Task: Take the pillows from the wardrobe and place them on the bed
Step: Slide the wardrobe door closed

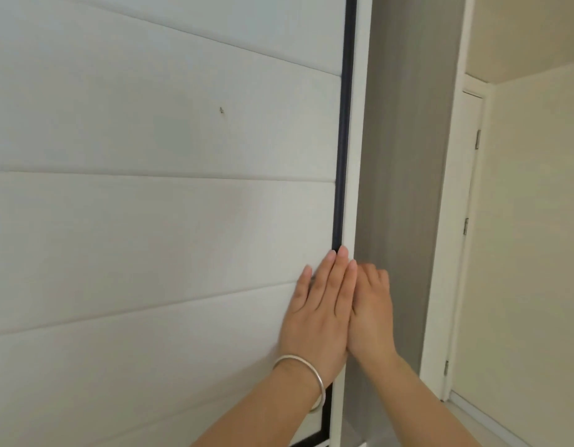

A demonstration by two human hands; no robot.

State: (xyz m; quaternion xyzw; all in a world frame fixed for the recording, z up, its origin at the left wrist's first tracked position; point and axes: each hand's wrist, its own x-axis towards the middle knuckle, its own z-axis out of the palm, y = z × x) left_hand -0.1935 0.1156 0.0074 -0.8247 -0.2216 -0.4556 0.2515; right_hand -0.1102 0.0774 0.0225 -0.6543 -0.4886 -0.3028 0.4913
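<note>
A white panelled wardrobe door [156, 221] with a thin black border strip fills the left of the view. My left hand [321, 308], with a silver bangle on the wrist, lies flat with fingers extended against the door's right edge. My right hand [371, 314] is pressed beside it on the white edge frame [353, 156], fingers straight. Neither hand holds anything. No pillows and no bed are in view.
A grey side panel [405, 172] runs right of the door edge. Further right stand a white room door with hinges [463, 237] and a cream wall [537, 237]. A strip of pale floor [472, 421] shows at the lower right.
</note>
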